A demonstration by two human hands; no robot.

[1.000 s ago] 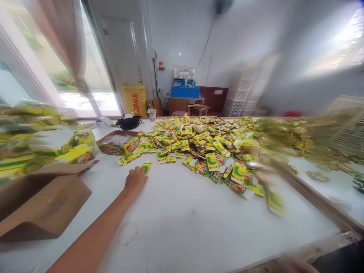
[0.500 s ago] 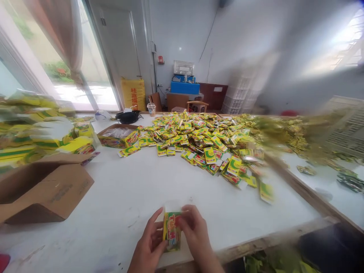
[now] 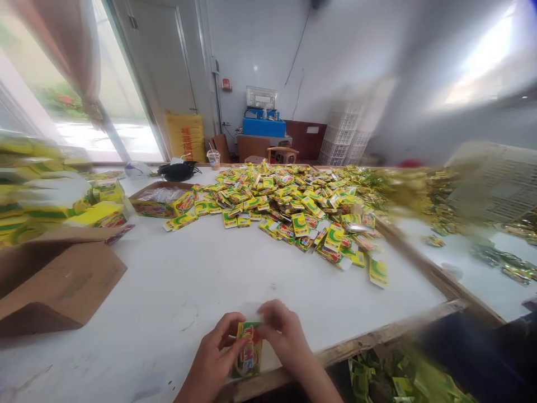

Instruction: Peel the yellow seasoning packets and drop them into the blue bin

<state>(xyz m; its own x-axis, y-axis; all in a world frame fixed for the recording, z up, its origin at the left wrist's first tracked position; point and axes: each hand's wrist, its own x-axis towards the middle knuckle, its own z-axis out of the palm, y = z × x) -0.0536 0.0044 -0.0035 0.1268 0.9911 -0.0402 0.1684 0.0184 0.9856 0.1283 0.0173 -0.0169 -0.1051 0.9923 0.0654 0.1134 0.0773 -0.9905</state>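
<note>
**Small box [image 3: 250, 358] held at the near edge of the white table [image 3: 176, 291]**

The left hand [image 3: 213, 358] is clamped on the small box, thumb across its printed front and fingers at its left side. The right hand [image 3: 286, 337] meets the box's upper right corner, fingers bent; whether it grips or only touches, I cannot tell. The hands are close together, with the box between them, roughly upright, in the near middle of the scene.

Farther off, a wide pile of yellow and green boxes [image 3: 289, 204] spreads over the table's far side. To its left stands an open box [image 3: 153, 209] with clear plastic inside. A brown carton [image 3: 79, 285] lies near left, its flap spread. A drink cup [image 3: 213, 161] stands at the far edge beside a black object [image 3: 178, 170]. At right, beyond a wooden strip [image 3: 413, 260], lie shiny packets [image 3: 499, 260], partly blurred.
</note>
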